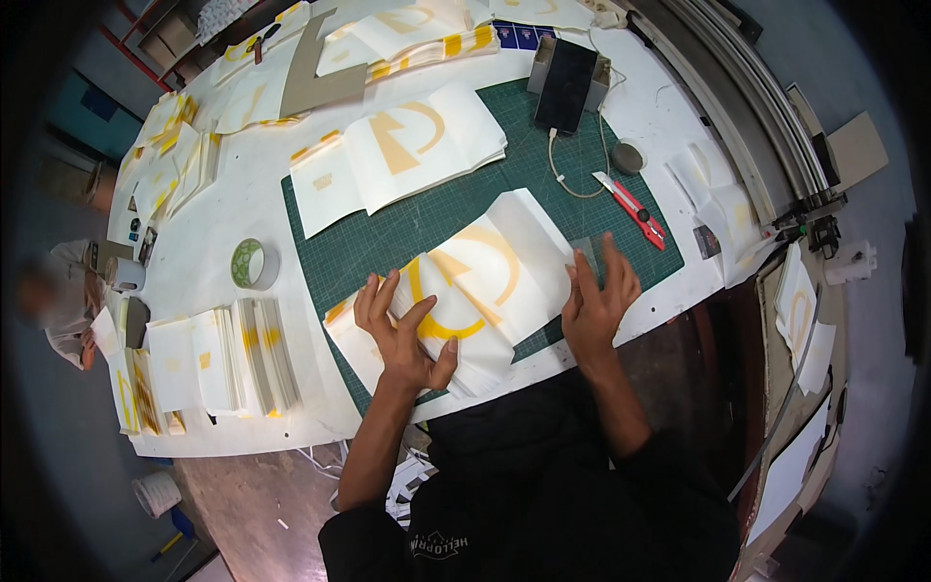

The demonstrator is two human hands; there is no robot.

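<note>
We note printed sheets (482,281) reaching the green mat's (539,160) near edge. Left hand (402,339) spread wide atop them; right hand (598,306) at their right edge, fingers apart, grip unclear. Bare mat beyond, toward the red cutter (635,213).

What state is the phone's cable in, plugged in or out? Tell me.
Plugged in: the pale cable runs up to the lower edge of the phone, where its plug meets it with no visible gap.

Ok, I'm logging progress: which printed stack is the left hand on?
The nearer printed stack on the green cutting mat; the farther one lies untouched.
</note>
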